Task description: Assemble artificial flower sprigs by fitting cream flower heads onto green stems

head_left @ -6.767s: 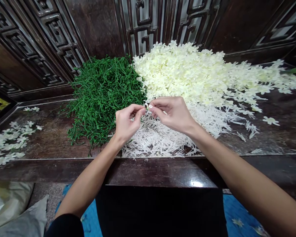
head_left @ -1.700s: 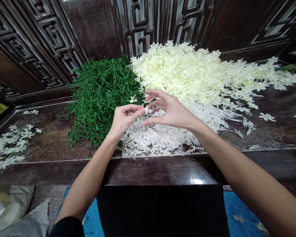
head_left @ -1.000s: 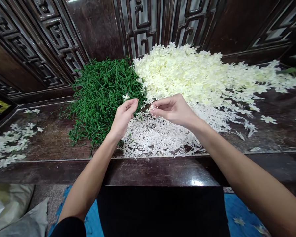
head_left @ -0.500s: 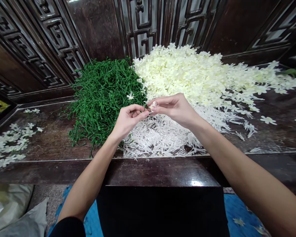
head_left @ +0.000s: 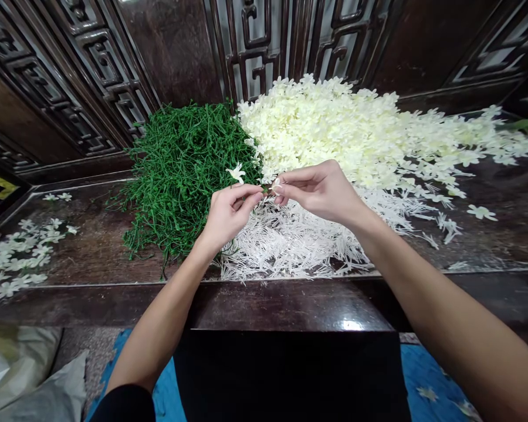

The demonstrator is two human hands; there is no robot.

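Note:
Over the piles, my left hand (head_left: 229, 215) pinches a thin green plastic stem (head_left: 264, 189) between thumb and forefinger. A white artificial flower (head_left: 236, 173) stands up just behind that hand, apparently on the same stem. My right hand (head_left: 325, 190) is closed in a pinch on a small white flower (head_left: 276, 186), close to the stem's tip. Whether flower and stem touch is too small to make out. Behind my left hand lies a heap of green stems (head_left: 189, 158). Below and between the hands spreads a pile of thin white stamen pieces (head_left: 290, 249).
A large mound of cream-white petals (head_left: 325, 123) trails off to the right. Several white flowers (head_left: 30, 252) lie at the left end of the dark wooden bench (head_left: 97, 252). Carved wooden lattice (head_left: 255, 53) rises behind. Pale bags (head_left: 22, 363) sit on the floor, lower left.
My right hand has shifted slightly right, widening the gap between my fingertips. The flower behind my left hand has turned and now stands more upright.

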